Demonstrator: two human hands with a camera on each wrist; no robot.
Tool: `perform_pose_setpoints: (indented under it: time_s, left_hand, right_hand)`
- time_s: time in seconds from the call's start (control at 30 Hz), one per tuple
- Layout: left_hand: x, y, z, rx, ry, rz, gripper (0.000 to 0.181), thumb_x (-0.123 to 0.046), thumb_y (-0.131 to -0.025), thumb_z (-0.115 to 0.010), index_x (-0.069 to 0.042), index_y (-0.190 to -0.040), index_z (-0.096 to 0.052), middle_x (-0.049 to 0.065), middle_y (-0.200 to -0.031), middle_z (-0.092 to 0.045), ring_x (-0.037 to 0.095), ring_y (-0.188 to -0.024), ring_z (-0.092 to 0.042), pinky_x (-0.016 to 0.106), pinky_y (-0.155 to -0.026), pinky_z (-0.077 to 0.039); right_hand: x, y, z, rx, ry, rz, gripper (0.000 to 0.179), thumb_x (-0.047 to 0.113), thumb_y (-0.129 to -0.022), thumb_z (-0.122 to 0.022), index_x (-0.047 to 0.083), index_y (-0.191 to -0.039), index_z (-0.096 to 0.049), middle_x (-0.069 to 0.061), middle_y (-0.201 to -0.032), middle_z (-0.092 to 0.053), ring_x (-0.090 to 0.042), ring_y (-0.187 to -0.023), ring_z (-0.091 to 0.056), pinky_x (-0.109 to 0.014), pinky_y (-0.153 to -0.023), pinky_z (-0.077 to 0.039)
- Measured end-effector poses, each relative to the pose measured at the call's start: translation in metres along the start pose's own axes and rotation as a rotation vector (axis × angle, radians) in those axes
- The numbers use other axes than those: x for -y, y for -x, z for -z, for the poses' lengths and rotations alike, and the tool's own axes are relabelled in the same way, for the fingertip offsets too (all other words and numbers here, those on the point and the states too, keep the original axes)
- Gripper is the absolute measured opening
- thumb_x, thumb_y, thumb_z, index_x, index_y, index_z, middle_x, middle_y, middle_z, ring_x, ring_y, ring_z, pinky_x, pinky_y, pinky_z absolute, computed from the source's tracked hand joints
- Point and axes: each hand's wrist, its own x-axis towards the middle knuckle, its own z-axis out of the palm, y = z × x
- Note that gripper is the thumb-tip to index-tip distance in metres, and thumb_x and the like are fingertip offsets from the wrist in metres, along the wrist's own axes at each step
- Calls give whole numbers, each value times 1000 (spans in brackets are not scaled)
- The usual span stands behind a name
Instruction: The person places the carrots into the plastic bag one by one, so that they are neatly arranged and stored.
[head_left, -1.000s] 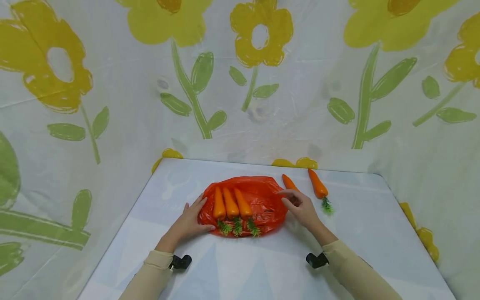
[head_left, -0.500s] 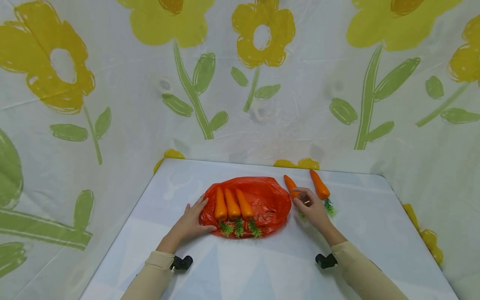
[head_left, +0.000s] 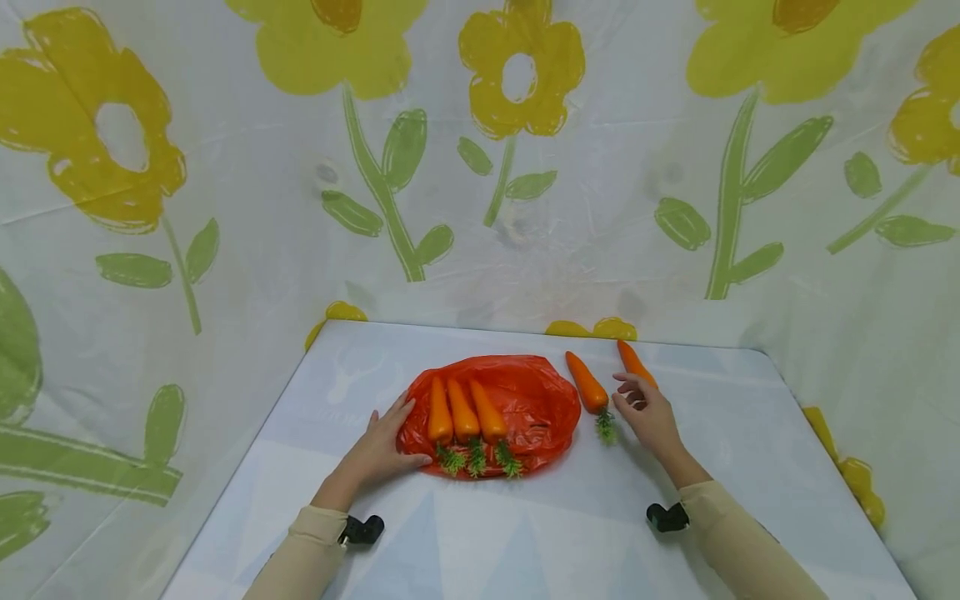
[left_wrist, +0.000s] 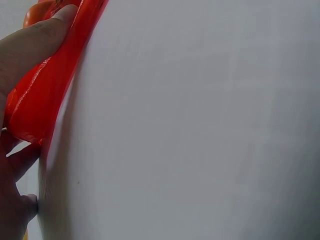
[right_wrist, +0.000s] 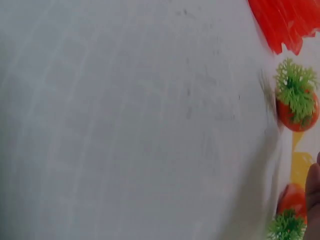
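A red plastic bag lies spread on the table, with three orange carrots side by side on its left part, green tops toward me. My left hand rests with spread fingers along the bag's left edge; in the left wrist view its thumb lies on the red plastic. Right of the bag lies one carrot, apart from it. My right hand, fingers loosely bent and holding nothing, hovers at another carrot, hiding its leafy end. That leafy end shows in the right wrist view.
The pale table has its far edge just behind the carrots. A white cloth with yellow flowers hangs behind it and along both sides.
My right hand has moved right from the bag's edge, past the nearer loose carrot, to the far-right one. The nearer carrot is uncovered now. The left hand has stayed in place.
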Motion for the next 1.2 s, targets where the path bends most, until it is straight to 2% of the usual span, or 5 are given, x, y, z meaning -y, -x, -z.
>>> perform_pose_setpoints:
  time_s: [0.37,0.53,0.7,0.93,1.2]
  left_hand:
    - [0,3,-1,13,2,15,110,-55,-78,-84,-4,-159,-31,13,-169,-18,38,-150,-30,62,-123,-5]
    - [-1,0,1,7,-4,5,109,-54,-78,-84,-4,-159,-31,14,-169,-18,38,-150,-30,62,-123,-5]
    - [-1,-1,1,9,5,13,109,-53,-78,-84,-4,-159,-32,14,-169,-19,38,-150,-30,62,-123,-5]
    - [-1,-1,-1,19,18,48,109,-53,-77,-85,-8,-160,-31,10,-169,-18,37,-151,-27,60,-123,-5]
    - [0,0,-1,6,16,33,109,-53,-77,-85,-7,-160,-32,10,-169,-19,37,-151,-29,61,-123,-5]
  right_hand:
    - [-6,-3,13,-110,96,27,35,13,-96,-69,3,-129,-65,-17,-108,-61,-27,-90,-57,-13,-70,-44]
    - [-8,-7,19,-125,136,-19,35,15,-97,-68,2,-130,-65,-20,-114,-56,-30,-94,-54,-28,-73,-46]
    - [-13,-11,21,-121,157,-96,41,20,-99,-67,2,-135,-62,-27,-129,-49,-39,-109,-50,-44,-82,-47]
    - [-17,-17,25,-63,149,-189,49,25,-99,-67,3,-142,-56,-29,-142,-43,-46,-123,-45,-61,-101,-45]
    - [-26,-21,23,44,139,-186,52,22,-102,-63,0,-147,-50,-29,-149,-44,-44,-125,-48,-59,-104,-45]
